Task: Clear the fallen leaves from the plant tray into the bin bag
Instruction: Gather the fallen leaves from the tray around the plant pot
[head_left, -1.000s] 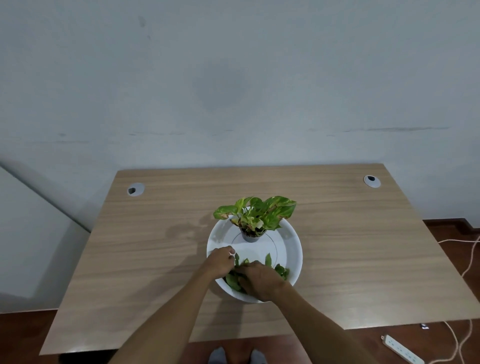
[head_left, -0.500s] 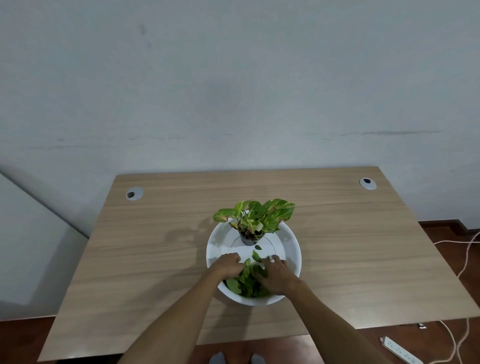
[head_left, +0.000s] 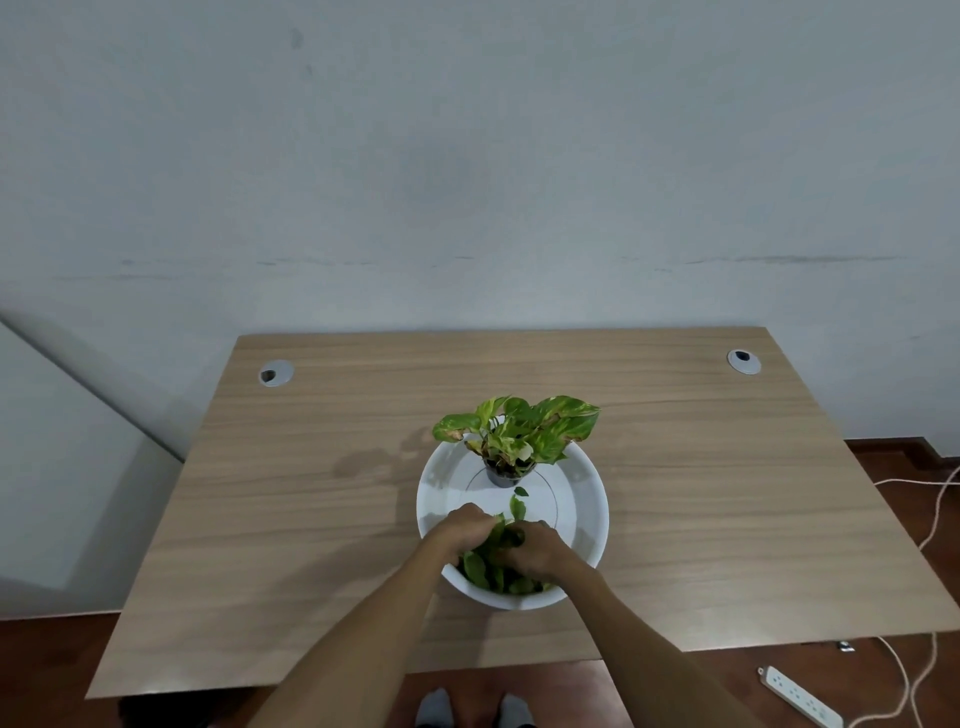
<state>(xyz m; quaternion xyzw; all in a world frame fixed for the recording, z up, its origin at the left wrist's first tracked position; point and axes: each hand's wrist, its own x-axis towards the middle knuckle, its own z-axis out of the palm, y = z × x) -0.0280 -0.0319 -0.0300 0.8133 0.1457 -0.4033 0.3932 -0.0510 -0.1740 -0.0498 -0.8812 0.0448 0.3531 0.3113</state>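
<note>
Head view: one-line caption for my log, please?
Both hands, left and right, gather fallen leaves in the white tray before the potted plant.

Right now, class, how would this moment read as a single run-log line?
stage: gathering | left hand and right hand: cupped round loose leaves at near side of white tray | potted plant: upright at back | bin bag: not in view

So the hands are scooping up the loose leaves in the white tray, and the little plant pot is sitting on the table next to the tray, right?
Not quite. The head view shows the plant pot standing inside the white tray, at its far side, not beside it. The rest holds: the left hand and right hand are gathering the loose leaves.
</note>
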